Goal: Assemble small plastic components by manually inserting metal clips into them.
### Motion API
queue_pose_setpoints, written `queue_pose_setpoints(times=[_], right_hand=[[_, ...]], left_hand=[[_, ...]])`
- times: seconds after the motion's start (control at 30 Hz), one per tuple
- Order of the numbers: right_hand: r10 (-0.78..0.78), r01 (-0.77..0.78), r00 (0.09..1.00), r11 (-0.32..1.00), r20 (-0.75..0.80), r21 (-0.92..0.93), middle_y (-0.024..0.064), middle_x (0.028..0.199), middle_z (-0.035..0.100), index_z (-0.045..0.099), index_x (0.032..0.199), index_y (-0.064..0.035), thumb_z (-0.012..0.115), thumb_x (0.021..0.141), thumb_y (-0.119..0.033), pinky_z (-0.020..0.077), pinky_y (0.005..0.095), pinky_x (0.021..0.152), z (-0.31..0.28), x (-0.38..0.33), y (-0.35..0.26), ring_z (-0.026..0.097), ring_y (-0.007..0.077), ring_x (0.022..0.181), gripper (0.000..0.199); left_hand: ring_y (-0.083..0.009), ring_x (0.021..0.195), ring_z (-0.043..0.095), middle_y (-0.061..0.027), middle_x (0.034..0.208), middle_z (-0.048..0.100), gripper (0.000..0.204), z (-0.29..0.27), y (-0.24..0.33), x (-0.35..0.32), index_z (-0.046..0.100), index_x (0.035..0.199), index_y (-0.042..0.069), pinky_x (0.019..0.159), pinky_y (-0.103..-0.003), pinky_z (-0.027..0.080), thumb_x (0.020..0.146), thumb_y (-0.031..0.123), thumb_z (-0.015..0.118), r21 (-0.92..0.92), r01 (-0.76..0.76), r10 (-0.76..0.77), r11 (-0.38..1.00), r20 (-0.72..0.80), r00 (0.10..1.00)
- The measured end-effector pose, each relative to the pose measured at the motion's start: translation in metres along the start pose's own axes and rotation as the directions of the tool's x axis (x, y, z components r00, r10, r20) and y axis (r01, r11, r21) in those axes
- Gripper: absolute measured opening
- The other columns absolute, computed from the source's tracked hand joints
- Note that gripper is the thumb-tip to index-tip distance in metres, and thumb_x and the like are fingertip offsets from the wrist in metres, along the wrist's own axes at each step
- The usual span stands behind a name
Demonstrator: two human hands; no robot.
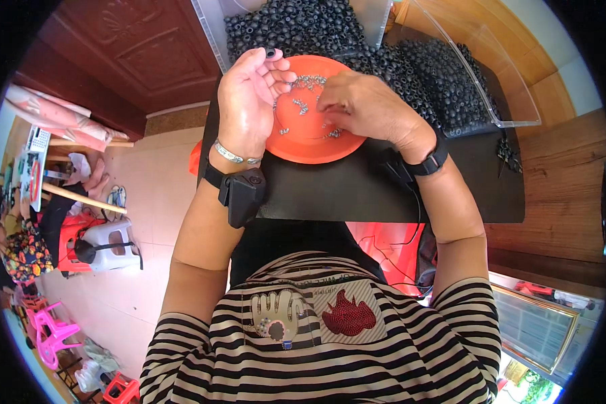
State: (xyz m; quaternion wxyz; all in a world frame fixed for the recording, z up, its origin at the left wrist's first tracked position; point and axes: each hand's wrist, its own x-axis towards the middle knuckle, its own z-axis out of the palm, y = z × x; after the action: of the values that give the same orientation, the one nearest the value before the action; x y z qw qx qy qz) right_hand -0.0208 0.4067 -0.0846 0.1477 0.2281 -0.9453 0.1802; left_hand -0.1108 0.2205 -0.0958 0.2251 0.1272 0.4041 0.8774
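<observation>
Palm turned up, my left hand (248, 101) pinches a small black round piece (271, 52) between thumb and forefinger, over the left rim of an orange plate (303, 153). On that plate lie loose clusters of tiny silvery metal pieces (301, 106), too small to make out exactly; they look like little springs. My right hand (370, 108) is over the plate's right side, palm down, its fingers curled in toward the metal pieces. Its fingertips are partly hidden, so whatever they hold does not show.
Behind the plate, a clear plastic bin (212, 30) and heaps of small black pieces (397, 74) cover the far side of the dark table (303, 195). A clear panel (518, 123) edges the right heap. Scissors (505, 155) lie at the right edge; a grey stool (111, 246) stands left.
</observation>
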Motion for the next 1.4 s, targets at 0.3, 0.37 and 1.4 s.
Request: queue_pose_setpoints(times=[0.3,0.37,1.4], right_hand=[[-0.004,0.008,0.995,0.999,0.097,-0.043,0.0109,0.077,0.06,0.061,0.079,-0.0045,0.064,0.07,-0.006,0.048,0.0366,0.069,0.013,0.001,-0.004,0.058,0.0285,0.078,0.01],[0.104,-0.109,0.994,0.985,0.042,0.134,0.0077,0.072,0.059,0.06,0.081,-0.0028,0.061,0.072,-0.002,0.0477,0.0297,0.063,0.005,0.002,-0.004,0.058,0.0198,0.067,0.009],[0.363,-0.154,0.911,0.738,-0.194,0.657,-0.0024,0.076,0.059,0.06,0.085,-0.0019,0.066,0.082,-0.001,0.0472,0.0214,0.068,-0.008,0.005,-0.014,0.056,0.0041,0.073,0.007]], left_hand=[[-0.02,0.074,0.061,-0.009,0.084,0.062,0.02,0.0,-0.005,-0.001,0.057,0.091,0.004,0.068,-0.029,0.046,0.09,0.023,0.051,0.006,0.071,-0.071,0.997,0.024,0.997],[-0.0201,0.074,0.061,-0.0088,0.084,0.062,0.02,-0.001,-0.006,0.0,0.057,0.091,0.004,0.068,-0.029,0.046,0.09,0.023,0.051,-0.003,0.085,-0.085,0.996,0.054,0.995],[-0.0154,0.074,0.061,-0.0038,0.081,0.061,0.019,0.015,-0.031,-0.015,0.058,0.088,0.006,0.065,-0.025,0.045,0.091,0.023,0.048,0.153,0.234,-0.266,0.96,0.238,0.934]])
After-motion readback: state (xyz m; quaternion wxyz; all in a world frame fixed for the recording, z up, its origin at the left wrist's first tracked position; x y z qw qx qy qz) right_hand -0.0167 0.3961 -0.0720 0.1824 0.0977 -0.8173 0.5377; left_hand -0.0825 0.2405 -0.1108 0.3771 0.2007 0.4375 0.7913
